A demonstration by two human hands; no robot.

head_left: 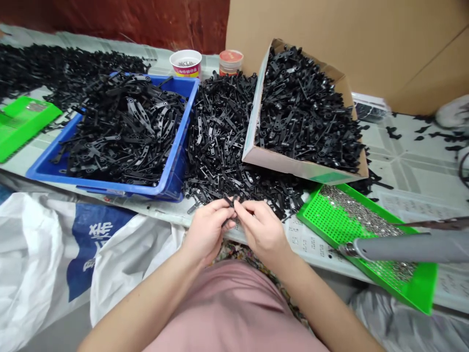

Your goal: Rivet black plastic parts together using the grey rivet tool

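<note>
My left hand (205, 229) and my right hand (262, 231) meet at the table's front edge, with fingertips pinched together. Between them is a small black plastic part (234, 199), mostly covered by the fingers. A heap of similar black parts (223, 132) lies just beyond my hands. To the left, a blue bin (172, 161) is piled with flat, curved black pieces that have holes. A cardboard box (293, 168), tilted on the heap, is full of black parts. Right of my right hand sits a green perforated tray (326, 222) holding many small metal pieces.
A grey cylindrical tool (399, 247) with a metal tip extends over the green tray. Behind stand a white-and-pink tub (186, 71) and a red-lidded container (231, 61). Another green tray (27, 124) lies far left. White sacks (29, 244) hang below the table's front edge.
</note>
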